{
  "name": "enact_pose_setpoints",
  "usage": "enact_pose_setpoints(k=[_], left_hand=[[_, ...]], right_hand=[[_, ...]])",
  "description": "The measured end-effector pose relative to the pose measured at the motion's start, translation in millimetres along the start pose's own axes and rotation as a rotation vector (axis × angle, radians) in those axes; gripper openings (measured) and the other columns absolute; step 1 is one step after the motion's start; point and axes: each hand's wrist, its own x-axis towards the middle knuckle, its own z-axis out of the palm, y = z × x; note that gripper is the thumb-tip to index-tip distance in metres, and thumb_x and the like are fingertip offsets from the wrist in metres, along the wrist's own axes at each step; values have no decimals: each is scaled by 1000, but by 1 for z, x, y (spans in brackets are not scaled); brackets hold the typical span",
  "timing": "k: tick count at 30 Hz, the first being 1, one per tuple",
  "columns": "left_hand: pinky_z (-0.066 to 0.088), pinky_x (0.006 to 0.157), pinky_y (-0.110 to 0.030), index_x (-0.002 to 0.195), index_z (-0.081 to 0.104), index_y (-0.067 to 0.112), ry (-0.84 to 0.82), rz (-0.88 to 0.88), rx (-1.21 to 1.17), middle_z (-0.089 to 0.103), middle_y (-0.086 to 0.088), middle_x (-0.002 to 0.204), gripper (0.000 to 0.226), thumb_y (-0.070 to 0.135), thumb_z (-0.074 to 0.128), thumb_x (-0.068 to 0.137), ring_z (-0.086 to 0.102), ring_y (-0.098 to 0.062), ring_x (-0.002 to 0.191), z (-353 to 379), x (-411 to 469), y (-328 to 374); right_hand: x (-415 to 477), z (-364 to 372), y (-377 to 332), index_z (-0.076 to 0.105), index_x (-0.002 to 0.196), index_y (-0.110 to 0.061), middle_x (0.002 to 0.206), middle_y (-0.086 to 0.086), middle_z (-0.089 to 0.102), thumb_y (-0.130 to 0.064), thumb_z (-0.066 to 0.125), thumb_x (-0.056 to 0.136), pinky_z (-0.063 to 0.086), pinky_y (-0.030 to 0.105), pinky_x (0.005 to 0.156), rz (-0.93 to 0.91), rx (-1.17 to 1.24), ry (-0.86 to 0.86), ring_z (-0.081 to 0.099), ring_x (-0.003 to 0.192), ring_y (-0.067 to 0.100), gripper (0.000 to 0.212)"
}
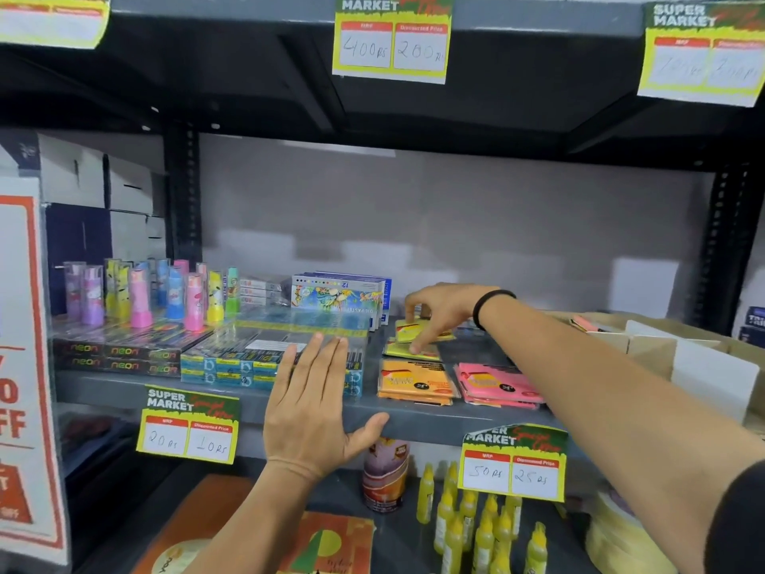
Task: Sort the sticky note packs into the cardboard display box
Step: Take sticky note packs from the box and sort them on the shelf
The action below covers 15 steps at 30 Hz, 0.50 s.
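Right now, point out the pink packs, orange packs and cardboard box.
pink packs (496, 385): head view, top face of the stack's upper pack.
orange packs (414, 383): head view, top pack's front face.
cardboard box (710, 377): head view, white divider wall facing the camera.

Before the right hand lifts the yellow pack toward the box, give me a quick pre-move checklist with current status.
1. Right hand on the yellow sticky note packs: ok, fingers touch the top pack.
2. Grip closed on a single pack: cannot tell, fingers hide the edges.
3. Left hand out of the path: ok, flat and open on the shelf edge, beside the wrapped blue boxes.
4. Orange packs and pink packs undisturbed: ok, stacked at the shelf front.
5. Cardboard display box within reach: ok, it sits to the right.
6. Free compartment in the box: cannot tell, the interior is mostly out of view.
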Motion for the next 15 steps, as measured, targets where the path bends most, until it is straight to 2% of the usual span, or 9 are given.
enact_pose_setpoints(k=[2, 7, 12, 15], left_hand=[[25, 116, -45, 127, 60, -4, -3, 2, 0, 61, -19, 129, 87, 68, 32, 88, 53, -34, 126, 0, 0, 0], [27, 114, -45, 126, 61, -3, 4, 5, -3, 62, -18, 128, 87, 69, 31, 87, 54, -33, 126, -1, 0, 0], [28, 113, -46, 126, 61, -2, 17, 4, -11, 63, -17, 127, 87, 69, 30, 87, 55, -32, 125, 0, 0, 0], [28, 113, -45, 126, 61, -2, 25, 5, -9, 63, -17, 127, 87, 69, 31, 87, 55, -32, 125, 0, 0, 0]], right_hand=[[7, 3, -5, 52, 107, -33, 108, -8, 50, -63, 75, 61, 38, 28, 71, -26, 37, 2, 49, 96, 15, 60], [16, 11, -8, 51, 108, -30, 106, -7, 50, -61, 74, 64, 39, 31, 78, 1, 46, -48, 49, 97, 16, 59], [16, 20, -2, 52, 112, -26, 115, -3, 54, -63, 71, 66, 46, 40, 92, 34, 31, -86, 51, 105, 20, 63], [15, 21, -2, 52, 113, -24, 120, 1, 56, -62, 71, 67, 46, 40, 93, 19, 43, -73, 52, 106, 21, 62]])
